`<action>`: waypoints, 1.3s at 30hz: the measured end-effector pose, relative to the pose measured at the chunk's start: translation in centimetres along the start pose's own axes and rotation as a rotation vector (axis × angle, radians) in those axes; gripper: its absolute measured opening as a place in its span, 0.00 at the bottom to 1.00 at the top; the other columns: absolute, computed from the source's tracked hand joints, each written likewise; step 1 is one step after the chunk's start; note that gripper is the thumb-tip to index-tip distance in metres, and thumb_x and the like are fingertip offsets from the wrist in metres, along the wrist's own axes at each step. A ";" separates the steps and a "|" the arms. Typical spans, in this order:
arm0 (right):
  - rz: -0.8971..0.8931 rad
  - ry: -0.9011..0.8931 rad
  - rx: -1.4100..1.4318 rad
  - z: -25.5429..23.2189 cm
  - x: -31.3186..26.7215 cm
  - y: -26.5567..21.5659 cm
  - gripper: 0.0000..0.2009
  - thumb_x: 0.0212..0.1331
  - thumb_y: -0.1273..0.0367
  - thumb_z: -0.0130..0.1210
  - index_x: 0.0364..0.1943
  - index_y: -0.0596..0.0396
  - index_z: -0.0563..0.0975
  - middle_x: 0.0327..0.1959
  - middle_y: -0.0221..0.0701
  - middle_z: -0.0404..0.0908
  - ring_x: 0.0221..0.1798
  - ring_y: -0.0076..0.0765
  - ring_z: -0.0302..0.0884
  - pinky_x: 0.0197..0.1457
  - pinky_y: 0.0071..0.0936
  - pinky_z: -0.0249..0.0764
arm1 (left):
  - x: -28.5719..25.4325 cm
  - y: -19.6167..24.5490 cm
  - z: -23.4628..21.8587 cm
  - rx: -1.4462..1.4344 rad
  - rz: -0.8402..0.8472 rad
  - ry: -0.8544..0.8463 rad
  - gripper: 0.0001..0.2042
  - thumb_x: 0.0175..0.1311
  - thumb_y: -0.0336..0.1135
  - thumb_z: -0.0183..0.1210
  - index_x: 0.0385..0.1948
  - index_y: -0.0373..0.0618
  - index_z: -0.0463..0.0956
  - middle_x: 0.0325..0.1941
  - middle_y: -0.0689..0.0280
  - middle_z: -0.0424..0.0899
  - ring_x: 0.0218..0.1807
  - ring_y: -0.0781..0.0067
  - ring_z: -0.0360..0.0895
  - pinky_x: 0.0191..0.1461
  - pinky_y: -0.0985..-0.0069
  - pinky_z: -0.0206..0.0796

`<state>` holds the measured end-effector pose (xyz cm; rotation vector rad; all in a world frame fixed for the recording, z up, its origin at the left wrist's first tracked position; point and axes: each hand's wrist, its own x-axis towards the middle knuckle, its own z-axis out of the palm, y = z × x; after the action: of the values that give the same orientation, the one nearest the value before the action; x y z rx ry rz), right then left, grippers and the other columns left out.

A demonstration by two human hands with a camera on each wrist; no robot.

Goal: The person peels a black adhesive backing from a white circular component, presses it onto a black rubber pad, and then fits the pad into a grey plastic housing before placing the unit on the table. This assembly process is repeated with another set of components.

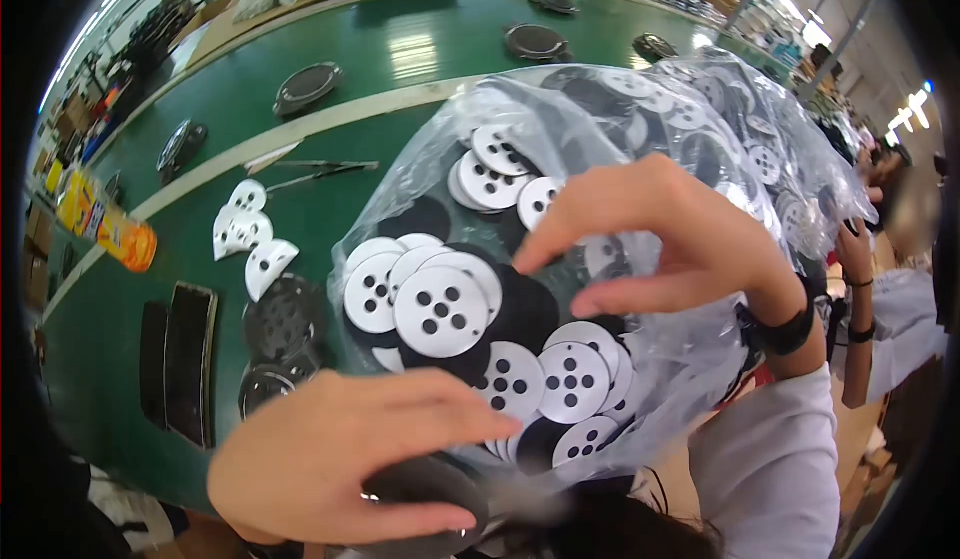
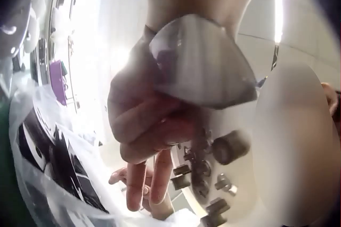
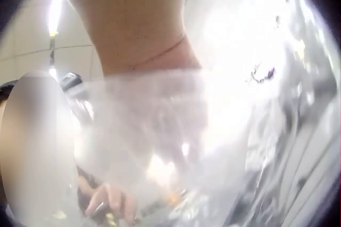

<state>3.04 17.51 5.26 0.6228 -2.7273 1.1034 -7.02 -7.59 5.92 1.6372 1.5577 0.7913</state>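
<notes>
My left hand (image 1: 350, 449), low in the head view, grips a dark, glossy round part (image 1: 430, 489) between thumb and fingers. My right hand (image 1: 670, 239) is over the open clear plastic bag (image 1: 680, 349), thumb and forefinger apart with nothing between them. Inside the bag lie white discs (image 1: 440, 311) with five black holes, mixed with black discs (image 1: 525, 304). In the left wrist view the left hand (image 2: 152, 123) is partly covered by a shiny grey shape (image 2: 200, 62). Clear plastic (image 3: 144, 120) hides most of the right hand in the right wrist view.
Dark round parts (image 1: 308, 89) sit along the green surface (image 1: 420, 44) behind. At left are an orange bottle (image 1: 105, 219), tweezers (image 1: 320, 171), white perforated pieces (image 1: 245, 229) and a phone-like dark slab (image 1: 190, 364). Another person's arm (image 1: 858, 309) is at right.
</notes>
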 end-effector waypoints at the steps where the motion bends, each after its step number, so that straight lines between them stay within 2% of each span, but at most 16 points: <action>1: 0.007 -0.082 -0.099 -0.8 -1.1 -0.4 0.11 0.46 0.69 0.61 0.34 0.56 0.77 0.29 0.31 0.79 0.34 0.38 0.75 0.50 0.31 0.67 | 0.3 0.4 0.3 0.008 -0.024 -0.049 0.23 0.44 0.33 0.68 0.46 0.42 0.75 0.44 0.60 0.78 0.41 0.62 0.78 0.42 0.76 0.72; 3: 0.113 -0.217 -0.289 -2.0 -3.1 -1.8 0.11 0.52 0.62 0.58 0.31 0.55 0.78 0.29 0.31 0.79 0.34 0.37 0.73 0.54 0.35 0.63 | 0.8 0.4 1.0 -0.007 0.000 -0.080 0.22 0.45 0.34 0.68 0.46 0.44 0.75 0.44 0.61 0.78 0.39 0.64 0.79 0.39 0.79 0.72; 6: 0.100 -0.219 -0.281 -1.5 -6.1 -2.5 0.11 0.54 0.61 0.55 0.28 0.54 0.77 0.28 0.29 0.77 0.36 0.36 0.73 0.57 0.40 0.58 | 1.0 0.0 1.8 0.004 0.019 -0.138 0.22 0.48 0.36 0.66 0.48 0.47 0.74 0.46 0.64 0.78 0.37 0.64 0.79 0.37 0.78 0.72; 8: 0.136 -0.217 -0.316 -1.1 -7.8 -3.2 0.15 0.50 0.54 0.58 0.26 0.51 0.76 0.25 0.27 0.73 0.36 0.35 0.71 0.57 0.41 0.57 | 1.3 0.1 2.2 0.010 0.054 -0.161 0.22 0.50 0.38 0.64 0.50 0.50 0.74 0.48 0.65 0.77 0.36 0.65 0.79 0.35 0.78 0.72; 10: 0.286 -0.212 -0.571 -1.2 -9.2 -4.6 0.22 0.37 0.45 0.63 0.27 0.46 0.76 0.24 0.24 0.68 0.35 0.33 0.69 0.56 0.40 0.55 | 1.9 1.1 2.4 0.073 -0.026 -0.408 0.22 0.54 0.42 0.60 0.53 0.55 0.72 0.52 0.68 0.75 0.36 0.65 0.79 0.34 0.76 0.71; 11: 0.365 -0.183 -0.644 -0.8 -10.2 -4.7 0.29 0.24 0.40 0.65 0.29 0.44 0.76 0.23 0.25 0.64 0.33 0.34 0.64 0.53 0.37 0.55 | 1.8 0.9 3.0 0.139 -0.020 -0.409 0.22 0.57 0.44 0.57 0.55 0.60 0.69 0.54 0.70 0.73 0.37 0.64 0.78 0.33 0.76 0.71; 14: 0.449 -0.081 -0.639 -0.7 -12.3 -5.0 0.33 0.21 0.39 0.65 0.33 0.44 0.76 0.25 0.25 0.64 0.33 0.36 0.62 0.49 0.35 0.55 | 2.5 -0.7 5.3 0.044 0.102 -0.314 0.23 0.57 0.44 0.57 0.57 0.60 0.67 0.55 0.70 0.73 0.37 0.66 0.78 0.33 0.78 0.71; 20: 0.505 0.033 -0.677 -0.6 -14.9 -3.9 0.42 0.17 0.38 0.65 0.42 0.49 0.74 0.36 0.31 0.63 0.43 0.41 0.58 0.51 0.35 0.54 | 2.5 -0.2 5.0 0.057 0.072 -0.413 0.24 0.57 0.45 0.57 0.58 0.58 0.67 0.56 0.72 0.73 0.43 0.71 0.78 0.34 0.79 0.72; 22: 0.598 0.112 -0.629 0.4 -15.6 -4.3 0.45 0.16 0.42 0.66 0.50 0.43 0.73 0.36 0.29 0.65 0.42 0.39 0.61 0.56 0.36 0.51 | 2.6 -0.2 5.2 0.044 0.053 -0.437 0.24 0.58 0.45 0.56 0.58 0.58 0.66 0.56 0.73 0.73 0.44 0.71 0.78 0.34 0.80 0.72; 26: 0.515 0.062 -0.789 2.5 -15.9 -5.6 0.46 0.16 0.43 0.64 0.53 0.44 0.71 0.38 0.26 0.68 0.42 0.35 0.65 0.55 0.41 0.51 | 2.1 -1.4 6.2 0.069 0.055 -0.506 0.24 0.59 0.45 0.55 0.58 0.57 0.66 0.55 0.73 0.74 0.42 0.70 0.79 0.33 0.81 0.71; 30: 0.398 0.068 -0.897 3.1 -14.4 -7.9 0.31 0.31 0.58 0.63 0.48 0.47 0.75 0.47 0.25 0.72 0.47 0.32 0.69 0.54 0.48 0.53 | 2.7 -0.3 6.1 0.078 0.000 -0.544 0.22 0.59 0.45 0.53 0.56 0.54 0.67 0.51 0.72 0.76 0.37 0.67 0.79 0.32 0.77 0.71; 32: 0.354 -0.016 -0.855 1.6 -13.0 -9.0 0.23 0.38 0.63 0.59 0.45 0.50 0.76 0.52 0.26 0.72 0.50 0.31 0.70 0.53 0.43 0.59 | 2.9 -0.5 6.4 0.074 0.017 -0.505 0.21 0.59 0.44 0.53 0.55 0.53 0.68 0.49 0.71 0.76 0.35 0.66 0.78 0.30 0.75 0.70; 34: -0.049 0.012 -0.613 1.6 -12.7 -9.0 0.16 0.44 0.63 0.58 0.40 0.49 0.78 0.53 0.33 0.71 0.53 0.35 0.67 0.52 0.40 0.63 | 2.8 -0.8 6.6 0.063 0.037 -0.459 0.20 0.59 0.44 0.53 0.53 0.52 0.69 0.47 0.70 0.76 0.33 0.64 0.78 0.29 0.74 0.70; 35: -0.057 0.008 -0.603 1.5 -12.2 -9.0 0.16 0.44 0.63 0.58 0.40 0.49 0.78 0.53 0.33 0.71 0.53 0.35 0.67 0.52 0.40 0.63 | 2.7 -0.9 6.6 0.065 0.027 -0.468 0.20 0.59 0.43 0.53 0.53 0.51 0.69 0.47 0.69 0.75 0.32 0.64 0.78 0.29 0.73 0.69; 37: -0.151 -0.186 -0.064 2.0 -10.3 -8.8 0.14 0.45 0.68 0.57 0.40 0.52 0.77 0.50 0.37 0.71 0.53 0.39 0.67 0.49 0.35 0.66 | 2.2 -1.3 6.9 0.087 0.034 -0.449 0.20 0.58 0.42 0.54 0.52 0.49 0.69 0.47 0.68 0.74 0.30 0.62 0.77 0.28 0.72 0.69; 39: -0.018 -0.262 -0.239 4.0 -7.1 -8.1 0.19 0.42 0.68 0.60 0.42 0.53 0.75 0.50 0.39 0.69 0.53 0.42 0.67 0.49 0.36 0.66 | 1.9 -0.9 6.7 0.129 0.040 -0.453 0.20 0.57 0.41 0.55 0.52 0.49 0.69 0.48 0.69 0.74 0.30 0.63 0.77 0.28 0.73 0.69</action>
<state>13.04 11.82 5.57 0.8012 -3.0024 0.7182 -1.74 -6.35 1.41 1.7934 1.2736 0.3095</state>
